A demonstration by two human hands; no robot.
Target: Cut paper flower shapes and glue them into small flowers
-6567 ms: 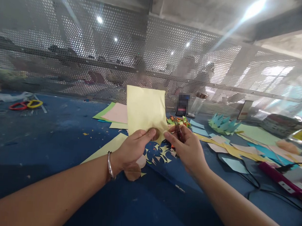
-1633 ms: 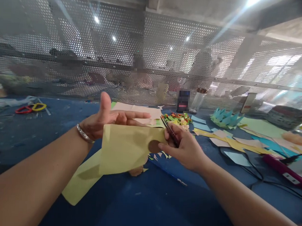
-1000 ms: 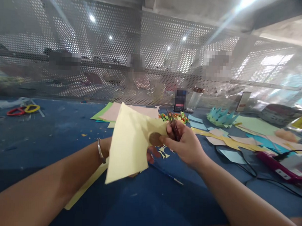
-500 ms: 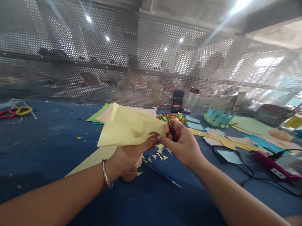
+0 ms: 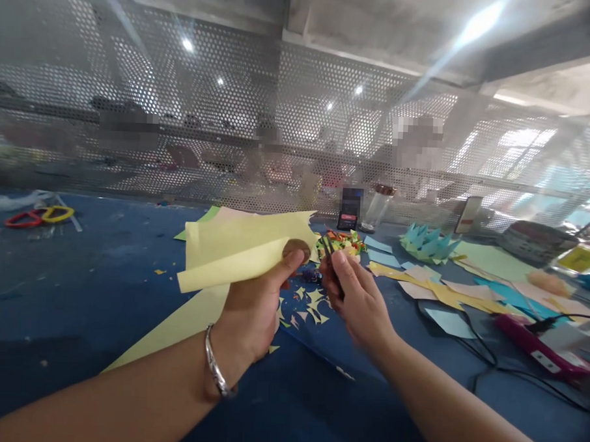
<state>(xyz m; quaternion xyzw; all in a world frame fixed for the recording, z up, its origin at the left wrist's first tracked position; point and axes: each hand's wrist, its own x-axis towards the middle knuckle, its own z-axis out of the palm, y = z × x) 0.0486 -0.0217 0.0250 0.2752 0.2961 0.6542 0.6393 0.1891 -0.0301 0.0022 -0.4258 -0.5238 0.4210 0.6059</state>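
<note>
Looks like our right grip [image 5: 358, 292] has come off the edge of the yellow paper [image 5: 230, 244] since a moment ago, and now it's just apart from the sheet. Our left grip [image 5: 259, 304] has the paper pinched up above the counter [image 5: 102, 258], thumb pressing on a brown circle [image 5: 297, 244] at the sheet's right end. The sheet's kinda curling, with its loose end sticking out left. As for the right grip, fingers are wrapped around some small dark scissors [image 5: 328, 244], tips pointing far.

Just below and between our hands there's a scatter of cut yellow bits [image 5: 315, 303], plus a heap of colorful scraps [image 5: 345, 240] a little farther back. Behind that we've got a phone [image 5: 350, 213] propped up with a glass bottle [image 5: 374, 211] on its right, then a spiky blue paper crown [image 5: 428, 245] further right.
</note>
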